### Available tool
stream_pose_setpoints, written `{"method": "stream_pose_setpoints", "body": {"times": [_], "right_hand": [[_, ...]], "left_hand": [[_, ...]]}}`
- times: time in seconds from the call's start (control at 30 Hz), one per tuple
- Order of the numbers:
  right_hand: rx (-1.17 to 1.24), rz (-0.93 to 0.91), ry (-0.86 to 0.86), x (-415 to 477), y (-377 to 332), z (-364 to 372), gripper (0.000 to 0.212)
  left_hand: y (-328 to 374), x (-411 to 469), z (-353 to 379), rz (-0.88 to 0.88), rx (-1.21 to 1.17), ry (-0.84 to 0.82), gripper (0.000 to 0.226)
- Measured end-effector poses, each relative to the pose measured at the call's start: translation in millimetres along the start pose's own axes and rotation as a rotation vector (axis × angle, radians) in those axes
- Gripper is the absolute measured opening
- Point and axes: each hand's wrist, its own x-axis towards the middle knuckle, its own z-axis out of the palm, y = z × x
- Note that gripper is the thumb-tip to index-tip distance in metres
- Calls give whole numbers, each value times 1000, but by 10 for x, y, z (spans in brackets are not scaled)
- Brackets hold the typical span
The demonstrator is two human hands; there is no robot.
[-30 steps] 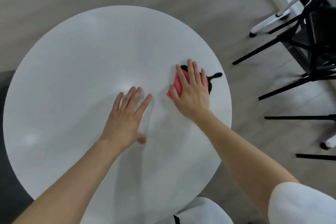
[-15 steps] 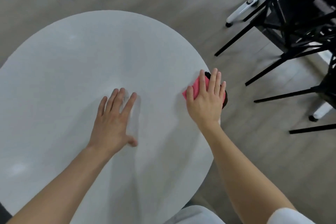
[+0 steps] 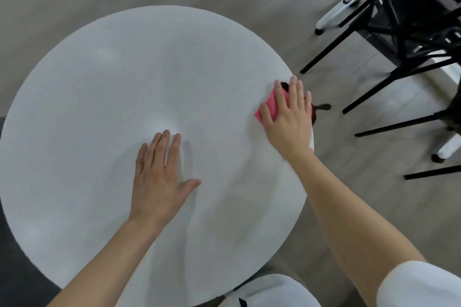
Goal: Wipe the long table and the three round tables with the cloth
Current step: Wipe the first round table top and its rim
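Pink cloth [image 3: 273, 104] lies at the round white bench's [image 3: 99, 107] right edge, pressed flat beneath the right hand [image 3: 287, 117], fingers [image 3: 298, 92] spread over it. Near the bench's centre, the left hand [image 3: 159, 179] rests palm-down, fingers extended. Black chairs [image 3: 404, 20] stand beyond that edge.

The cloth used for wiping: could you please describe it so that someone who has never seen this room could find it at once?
Look at the large white round table that fills most of the view, then follow its rim to the right side, nearest the black chairs. There the right hand lies flat on the cloth. It is the only bright pink thing in sight, with a dark part showing past the fingers.
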Motion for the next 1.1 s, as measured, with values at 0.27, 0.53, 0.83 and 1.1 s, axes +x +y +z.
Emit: {"method": "stream_pose_setpoints", "body": {"times": [0.27,0.53,0.83,1.1], "right_hand": [[31,-435,-99,-398,-2037,354,72],[-17,-320,-86,-877,-552,101,72],[35,-370,-124,-1467,-1760,305,69],[-22,-83,-36,-1461,-7,-12,74]], "left_hand": [[-349,-581,-14,-146,-52,-29,147],[-375,-930,62,-58,-44,-128,166],[-365,-1051,158,9,90,-107,155],[-380,-1074,217,-34,58,-110,159]]}}
